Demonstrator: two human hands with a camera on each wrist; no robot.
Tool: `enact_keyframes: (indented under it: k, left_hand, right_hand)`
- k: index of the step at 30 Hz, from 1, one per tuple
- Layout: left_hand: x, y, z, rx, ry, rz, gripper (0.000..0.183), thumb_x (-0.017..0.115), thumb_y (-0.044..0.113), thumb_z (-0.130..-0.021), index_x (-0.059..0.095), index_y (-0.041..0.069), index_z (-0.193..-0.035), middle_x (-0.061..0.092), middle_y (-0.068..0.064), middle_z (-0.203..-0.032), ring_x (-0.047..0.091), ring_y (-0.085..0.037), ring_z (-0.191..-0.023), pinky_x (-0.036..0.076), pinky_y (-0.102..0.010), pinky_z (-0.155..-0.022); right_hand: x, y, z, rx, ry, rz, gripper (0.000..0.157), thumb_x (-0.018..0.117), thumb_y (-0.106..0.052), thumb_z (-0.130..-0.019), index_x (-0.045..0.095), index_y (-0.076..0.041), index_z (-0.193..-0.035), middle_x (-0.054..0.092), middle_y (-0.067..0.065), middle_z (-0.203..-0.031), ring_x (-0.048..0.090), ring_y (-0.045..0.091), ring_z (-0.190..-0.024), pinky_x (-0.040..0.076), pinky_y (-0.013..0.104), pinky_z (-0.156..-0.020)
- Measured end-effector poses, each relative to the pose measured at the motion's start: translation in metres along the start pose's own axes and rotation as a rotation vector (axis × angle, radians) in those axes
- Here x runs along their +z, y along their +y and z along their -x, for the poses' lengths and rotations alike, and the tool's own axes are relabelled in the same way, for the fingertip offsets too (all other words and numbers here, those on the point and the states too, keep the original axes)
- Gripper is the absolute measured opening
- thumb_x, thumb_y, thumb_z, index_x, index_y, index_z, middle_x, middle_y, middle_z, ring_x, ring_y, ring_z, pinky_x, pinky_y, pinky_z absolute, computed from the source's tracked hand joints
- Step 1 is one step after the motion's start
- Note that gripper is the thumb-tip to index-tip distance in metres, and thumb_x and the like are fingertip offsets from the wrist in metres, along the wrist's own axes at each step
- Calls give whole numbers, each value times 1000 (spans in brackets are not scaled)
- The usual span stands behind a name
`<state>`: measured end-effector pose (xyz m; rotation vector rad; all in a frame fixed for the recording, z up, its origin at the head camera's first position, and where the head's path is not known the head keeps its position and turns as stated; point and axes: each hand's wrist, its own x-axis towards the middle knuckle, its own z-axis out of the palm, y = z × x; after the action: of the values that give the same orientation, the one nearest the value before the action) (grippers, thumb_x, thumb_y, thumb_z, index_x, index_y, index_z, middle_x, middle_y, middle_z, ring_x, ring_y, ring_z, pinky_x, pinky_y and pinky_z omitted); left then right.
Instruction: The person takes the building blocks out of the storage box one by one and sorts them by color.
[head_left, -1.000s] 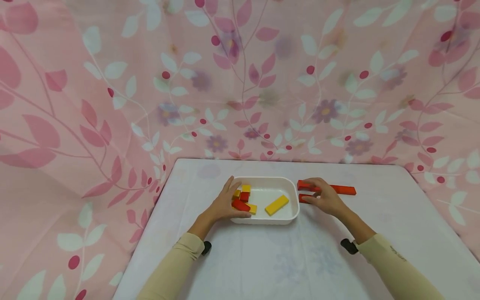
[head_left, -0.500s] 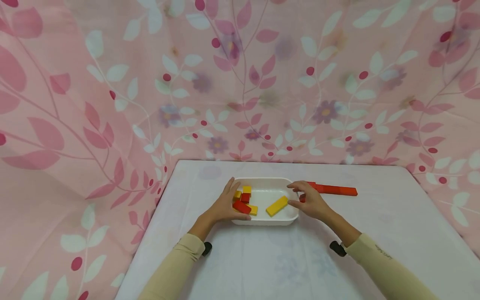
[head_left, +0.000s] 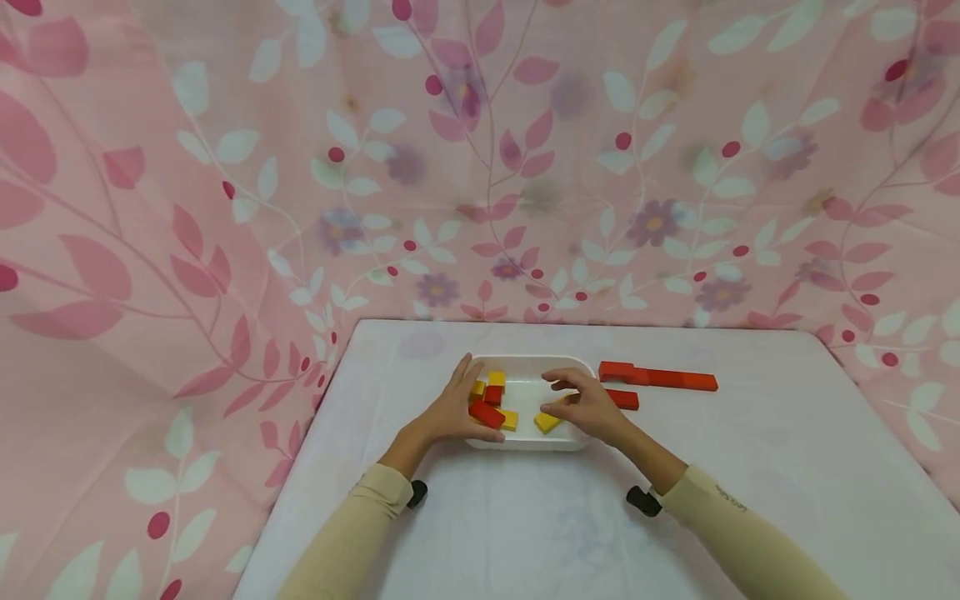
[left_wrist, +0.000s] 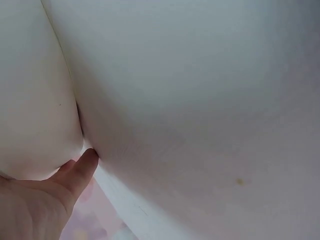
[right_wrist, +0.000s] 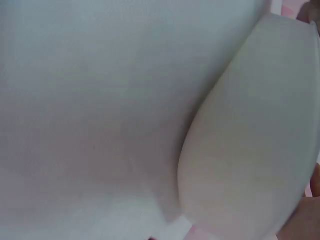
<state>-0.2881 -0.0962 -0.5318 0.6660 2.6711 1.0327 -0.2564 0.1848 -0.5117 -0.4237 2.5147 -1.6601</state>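
A white plastic tub (head_left: pixel 528 445) holds red and yellow blocks. My left hand (head_left: pixel 448 410) holds its left end, thumb at the near side and fingers towards the far rim. In the left wrist view, this hand (left_wrist: pixel 45 200) lies against the tub's pale outer wall (left_wrist: pixel 37 90). By the left hand, a red block (head_left: pixel 487 415) lies across yellow ones. My right hand (head_left: pixel 588 407) hovers over the tub's right part, thumb and fingers apart. Beneath it is a long yellow block (head_left: pixel 548 422), partly hidden by the hand; whether they touch I cannot tell.
Right of the tub, red blocks (head_left: pixel 667 378) lie end to end in a row on the white-covered table (head_left: pixel 525 525). A separate red block (head_left: pixel 625 400) lies nearer, partly behind the right hand. A pink floral cloth (head_left: pixel 480 167) hangs behind the table.
My right hand has moved left from the red blocks outside the tub to above the yellow block inside. The red blocks on the table now show more fully. The left hand stays put.
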Motion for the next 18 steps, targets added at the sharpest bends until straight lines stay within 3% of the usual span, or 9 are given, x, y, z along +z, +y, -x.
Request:
enact_keyframes:
  k: [5, 9, 18]
  left_hand:
    - [1, -1, -1, -1, -8, -7, 124, 87, 56, -64, 14, 26, -160, -5, -11, -168, 16, -39, -152, 33, -64, -112]
    - [0, -3, -1, 5, 5, -4, 126, 87, 59, -62, 14, 27, -160, -8, -9, -168, 16, -40, -152, 32, -65, -112]
    - [-1, -5, 0, 18, 0, 7, 132, 86, 65, -58, 12, 28, -160, -10, -3, -168, 16, -37, -152, 34, -64, -112]
  right_hand:
    - [23, -3, -6, 43, -23, 10, 52, 80, -22, -84, 60, -8, -130, 58, 15, -135, 57, 37, -121, 53, 45, -101]
    - [39, -6, -16, 29, -35, 6, 51, 79, -19, -85, 59, -3, -130, 59, 17, -133, 59, 36, -118, 53, 48, -100]
    - [59, -12, -33, 38, -31, -2, 48, 78, -16, -85, 62, -3, -128, 64, 15, -127, 61, 33, -114, 54, 44, -98]
